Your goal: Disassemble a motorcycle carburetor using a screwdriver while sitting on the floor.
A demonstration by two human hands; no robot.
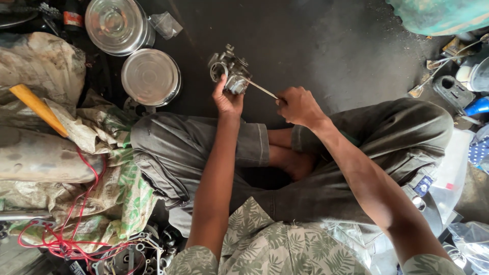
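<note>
Left hand [227,100] grips carburetor [231,74] — right hand [299,106] screwdriver [261,88].

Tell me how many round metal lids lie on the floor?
2. One round metal lid lies at the top left; the other lid sits just below it, left of the carburetor. Clutter may hide more.

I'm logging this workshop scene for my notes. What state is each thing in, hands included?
Left hand: closed around the grey metal carburettor, holding it up off the floor.
Right hand: shut on the thin metal tool, whose tip is at the carburettor.
Two round shiny steel lids: lying flat on the dark floor.
Red wire: loose and tangled on the sacks.
Yellow wooden handle: lying tilted on the sacks.
</note>
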